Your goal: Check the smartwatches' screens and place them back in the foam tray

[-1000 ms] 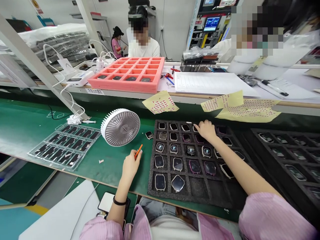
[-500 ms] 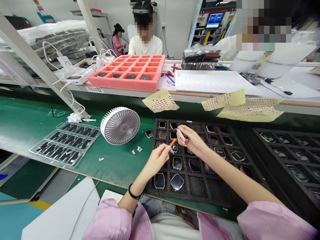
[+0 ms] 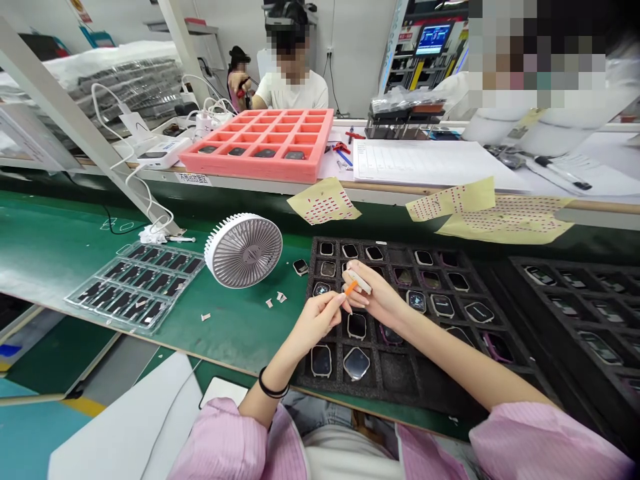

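My left hand [image 3: 320, 319] is closed in a pinch on a thin orange stick [image 3: 352, 287]. My right hand [image 3: 377, 297] grips a small pale watch body [image 3: 361, 283], seen edge-on. The stick's tip meets or overlaps the near side of the watch body; I cannot tell whether they touch. Both hands are over a black foam tray [image 3: 400, 375], whose compartments hold several square watch bodies, such as a silver-framed one [image 3: 357, 364] at the near edge. My fingers hide some of the compartments.
A white fan [image 3: 245, 252] stands left of the tray, with a loose watch [image 3: 301, 267] between them. Further left lies a clear plastic tray [image 3: 83, 303] of black parts. A second foam tray [image 3: 555, 320] is at right. Beyond, a pink foam tray [image 3: 250, 168] sits on the shelf.
My right hand has come down and nearer to my left, and the watch body has turned in its grip. The orange stick now overlaps the watch body. The view has shifted slightly.
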`<state>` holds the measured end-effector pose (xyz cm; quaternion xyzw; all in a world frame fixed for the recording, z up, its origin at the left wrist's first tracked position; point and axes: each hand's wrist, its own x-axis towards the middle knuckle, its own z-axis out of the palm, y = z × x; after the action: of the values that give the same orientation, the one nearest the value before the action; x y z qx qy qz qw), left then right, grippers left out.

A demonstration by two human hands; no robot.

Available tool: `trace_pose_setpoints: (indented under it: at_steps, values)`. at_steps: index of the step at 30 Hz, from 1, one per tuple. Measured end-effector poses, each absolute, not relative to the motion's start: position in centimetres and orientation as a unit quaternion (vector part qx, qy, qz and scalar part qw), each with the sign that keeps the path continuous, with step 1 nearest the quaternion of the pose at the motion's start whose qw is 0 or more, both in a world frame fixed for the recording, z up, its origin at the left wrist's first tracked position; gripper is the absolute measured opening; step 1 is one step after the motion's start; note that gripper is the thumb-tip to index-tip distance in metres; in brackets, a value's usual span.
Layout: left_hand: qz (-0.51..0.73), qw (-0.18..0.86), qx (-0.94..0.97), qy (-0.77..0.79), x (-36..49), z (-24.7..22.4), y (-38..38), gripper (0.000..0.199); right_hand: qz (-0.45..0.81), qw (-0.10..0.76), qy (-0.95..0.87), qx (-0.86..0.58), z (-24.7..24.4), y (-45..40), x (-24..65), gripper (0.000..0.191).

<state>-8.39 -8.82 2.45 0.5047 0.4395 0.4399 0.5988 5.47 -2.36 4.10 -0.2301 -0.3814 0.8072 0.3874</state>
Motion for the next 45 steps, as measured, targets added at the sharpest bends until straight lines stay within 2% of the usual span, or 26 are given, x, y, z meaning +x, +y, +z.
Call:
trace_pose_setpoints:
  at_steps: [9, 13, 16, 19, 21, 23, 28, 36, 39, 42, 45]
  values:
    - [0.471, 0.648, 0.441, 0.406, -7.9, 1.8, -8.9, 0.046, 0.866, 0.364, -0.281, -0.196, 3.3, -2.5, 4.8, 0.035]
    - [0.498, 0.627, 0.433, 0.413, -7.9, 1.5, -8.5, 0.049, 0.83, 0.401, -0.309, -0.235, 3.2, -2.8, 4.8, 0.035]
    - [0.513, 0.597, 0.448, 0.424, -7.5, 1.7, -8.0, 0.048, 0.775, 0.422, -0.372, -0.289, 2.6, -3.5, 4.2, 0.028]
    - [0.518, 0.558, 0.468, 0.45, -7.5, 1.6, -7.7, 0.046, 0.69, 0.423, -0.484, -0.334, 1.5, -2.7, 4.2, 0.029]
    - [0.517, 0.524, 0.475, 0.483, -8.4, 1.1, -7.9, 0.042, 0.576, 0.43, -0.577, -0.388, 0.6, -0.4, 5.4, 0.03]
    - [0.512, 0.461, 0.489, 0.534, -10.0, 0.3, -8.2, 0.038, 0.374, 0.418, -0.657, -0.504, -0.3, 3.2, 7.9, 0.034]
    - [0.389, 0.271, 0.55, 0.688, -14.9, -1.5, -9.4, 0.034, 0.21, 0.407, -0.659, -0.597, -2.2, 10.9, 14.9, 0.04]
    - [0.244, 0.211, 0.535, 0.781, -17.6, -2.5, -9.9, 0.029, 0.107, 0.271, -0.711, -0.64, -3.8, 11.7, 19.0, 0.033]
    - [0.203, 0.202, 0.532, 0.797, -17.9, -2.9, -9.8, 0.028, 0.062, 0.243, -0.673, -0.696, -3.7, 11.4, 20.8, 0.039]
    - [0.208, 0.205, 0.522, 0.802, -17.8, -2.7, -9.7, 0.023, 0.058, 0.224, -0.649, -0.724, -3.9, 11.2, 22.0, 0.044]
    - [0.269, 0.225, 0.527, 0.774, -16.8, -1.7, -9.7, 0.027, 0.085, 0.242, -0.645, -0.72, -3.9, 11.4, 22.5, 0.045]
